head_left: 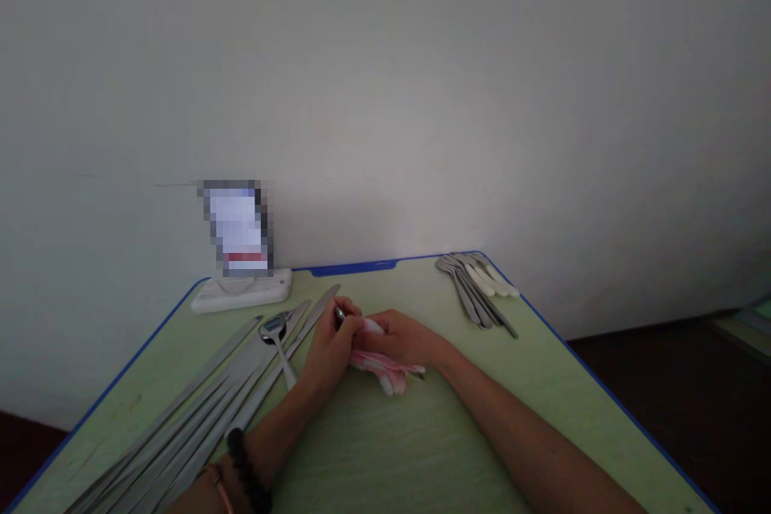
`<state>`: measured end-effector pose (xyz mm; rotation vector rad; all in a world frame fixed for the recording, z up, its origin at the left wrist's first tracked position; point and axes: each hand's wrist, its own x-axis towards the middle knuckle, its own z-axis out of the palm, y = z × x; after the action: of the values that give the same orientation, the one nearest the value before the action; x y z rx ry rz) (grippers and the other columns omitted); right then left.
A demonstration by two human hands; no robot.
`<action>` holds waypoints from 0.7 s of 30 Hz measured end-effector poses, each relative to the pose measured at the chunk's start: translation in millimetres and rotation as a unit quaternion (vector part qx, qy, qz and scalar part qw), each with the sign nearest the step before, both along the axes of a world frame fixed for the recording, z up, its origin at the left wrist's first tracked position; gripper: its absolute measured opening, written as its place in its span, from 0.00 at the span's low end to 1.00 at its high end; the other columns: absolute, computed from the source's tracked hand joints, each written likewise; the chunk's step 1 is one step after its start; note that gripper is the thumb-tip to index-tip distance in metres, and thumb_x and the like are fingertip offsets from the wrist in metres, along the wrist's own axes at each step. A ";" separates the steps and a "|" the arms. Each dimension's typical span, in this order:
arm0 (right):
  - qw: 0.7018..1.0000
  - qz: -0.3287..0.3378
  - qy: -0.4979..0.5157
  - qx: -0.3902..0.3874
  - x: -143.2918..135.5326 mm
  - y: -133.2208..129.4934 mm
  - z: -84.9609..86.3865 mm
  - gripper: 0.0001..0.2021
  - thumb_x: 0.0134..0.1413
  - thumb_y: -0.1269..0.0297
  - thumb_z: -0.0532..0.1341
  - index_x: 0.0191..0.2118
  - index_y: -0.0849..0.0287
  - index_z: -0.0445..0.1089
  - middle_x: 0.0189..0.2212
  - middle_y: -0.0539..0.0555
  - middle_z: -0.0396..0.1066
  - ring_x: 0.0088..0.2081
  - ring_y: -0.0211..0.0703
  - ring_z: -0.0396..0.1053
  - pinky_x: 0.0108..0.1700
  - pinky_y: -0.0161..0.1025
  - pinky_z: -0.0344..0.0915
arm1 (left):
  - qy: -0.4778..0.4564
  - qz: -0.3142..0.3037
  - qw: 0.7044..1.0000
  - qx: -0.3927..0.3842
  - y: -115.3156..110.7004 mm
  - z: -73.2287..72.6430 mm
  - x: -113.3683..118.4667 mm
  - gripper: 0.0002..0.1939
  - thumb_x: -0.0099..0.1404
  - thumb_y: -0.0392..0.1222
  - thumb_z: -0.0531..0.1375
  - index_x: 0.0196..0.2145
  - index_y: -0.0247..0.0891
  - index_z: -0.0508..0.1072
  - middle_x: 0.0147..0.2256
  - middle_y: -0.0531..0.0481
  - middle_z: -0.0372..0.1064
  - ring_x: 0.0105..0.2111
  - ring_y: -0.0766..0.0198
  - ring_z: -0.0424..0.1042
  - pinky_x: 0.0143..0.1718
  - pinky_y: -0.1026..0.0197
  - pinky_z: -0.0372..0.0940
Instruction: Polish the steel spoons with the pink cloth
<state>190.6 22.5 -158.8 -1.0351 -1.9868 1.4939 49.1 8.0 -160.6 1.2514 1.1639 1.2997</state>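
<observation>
My left hand (337,337) is closed on a piece of metal cutlery (340,313); a small shiny part shows by the thumb, and the fingers hide its kind. Close against it, my right hand (394,337) grips a pink and white cloth (391,377) that is bunched around the piece. A thin dark tip pokes out at the cloth's right end. Left of my hands, several table knives (226,397) lie side by side. A spoon (283,349) rests on top of them, bowl pointing away from me.
At the table's back right lies a pile of spoons and forks (470,289), some with white handles (491,281). A phone (238,229) stands on a white base (241,293) at the back left. The green table (385,458) has a blue edge and meets a wall behind.
</observation>
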 end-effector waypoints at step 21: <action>1.000 -0.012 -0.004 -0.005 0.8 -0.3 5.1 0.18 0.50 0.49 0.56 0.25 0.61 0.64 0.19 0.46 0.58 0.23 0.33 0.54 0.24 0.32 0.52 | 0.131 0.012 0.991 0.014 0.2 -2.2 -3.9 0.08 0.54 0.46 0.58 0.29 0.39 0.66 0.20 0.58 0.59 0.21 0.66 0.61 0.22 0.65 0.56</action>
<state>191.4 22.2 -153.6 -1.0667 -1.9665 1.4920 45.2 8.2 -162.7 1.4651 1.3517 1.1972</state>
